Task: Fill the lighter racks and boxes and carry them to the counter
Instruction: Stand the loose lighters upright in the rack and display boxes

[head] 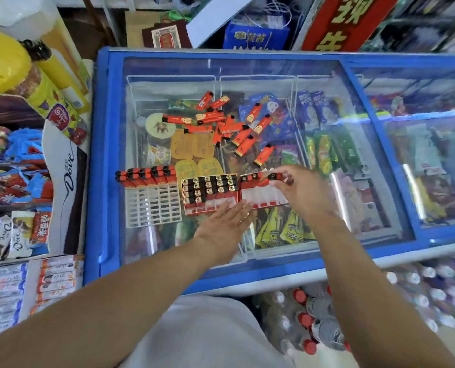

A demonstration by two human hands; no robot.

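Right hand (pixel 298 191) pinches a lighter (pixel 273 176) over the right box (pixel 263 195); left hand (pixel 225 224), fingers straight, rests at the freezer lid's (pixel 167 251) near edge.

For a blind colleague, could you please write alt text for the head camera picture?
A person's right hand pushes a red lighter into a red box on a glass freezer lid, while the left hand lies flat by a fuller box. A white rack and loose lighters lie nearby.
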